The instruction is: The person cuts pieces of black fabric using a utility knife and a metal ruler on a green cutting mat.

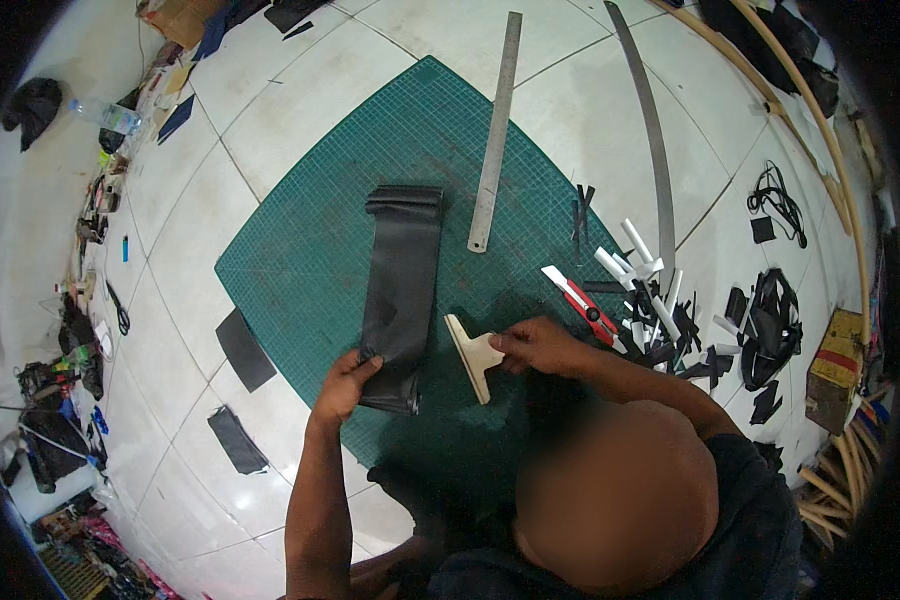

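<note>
A long strip of black leather-like material lies lengthwise on a green cutting mat, its far end folded or rolled over in layers. My left hand pinches the strip's left edge close to its near end, thumb on top. In my right hand is a cream T-shaped scraper, gripped by its handle. Its long straight edge faces the strip and stands a little to the right of it, apart from it. The strip's underside is hidden.
Right of the scraper lies a red-and-white utility knife, beside a heap of white and black offcuts. A steel ruler crosses the mat's far edge; a longer metal ruler lies beyond. Black pieces and scissors are at left.
</note>
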Available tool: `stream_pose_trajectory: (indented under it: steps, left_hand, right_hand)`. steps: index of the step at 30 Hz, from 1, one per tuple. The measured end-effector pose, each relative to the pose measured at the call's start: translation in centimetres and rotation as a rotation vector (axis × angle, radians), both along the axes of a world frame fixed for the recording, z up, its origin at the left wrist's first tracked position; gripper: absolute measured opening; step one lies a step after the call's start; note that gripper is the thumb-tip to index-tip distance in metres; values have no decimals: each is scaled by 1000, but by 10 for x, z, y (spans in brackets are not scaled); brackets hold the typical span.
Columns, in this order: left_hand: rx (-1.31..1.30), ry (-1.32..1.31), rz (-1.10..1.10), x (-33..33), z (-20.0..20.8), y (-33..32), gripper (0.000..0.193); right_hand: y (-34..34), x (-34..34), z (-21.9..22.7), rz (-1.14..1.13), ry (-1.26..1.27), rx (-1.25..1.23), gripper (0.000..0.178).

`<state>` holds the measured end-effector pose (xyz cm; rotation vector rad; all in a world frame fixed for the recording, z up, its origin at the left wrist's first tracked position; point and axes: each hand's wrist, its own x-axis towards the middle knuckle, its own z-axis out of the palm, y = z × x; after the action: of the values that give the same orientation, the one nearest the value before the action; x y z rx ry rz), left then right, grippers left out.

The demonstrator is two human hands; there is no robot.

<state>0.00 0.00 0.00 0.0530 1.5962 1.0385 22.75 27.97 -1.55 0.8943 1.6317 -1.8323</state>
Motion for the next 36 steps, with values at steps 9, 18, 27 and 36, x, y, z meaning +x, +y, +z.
stream_pose_trajectory:
  steps: [9, 18, 27, 36]
  left_hand:
    - [15, 45, 8, 9, 1, 5, 27]
    - [45, 115, -19, 18, -5, 9, 25]
    - [-11, 158, -117, 4, -2, 2, 26]
    - [-312, 537, -599, -72, 5, -12, 32]
  right_hand:
    - [-22, -45, -30, -251, 110, -117, 53]
    - [-27, -73, -37, -546, 232, 12, 53]
    - [-35, -64, -11, -235, 163, 153, 57]
    - [23, 39, 24, -107, 359, 1119, 46]
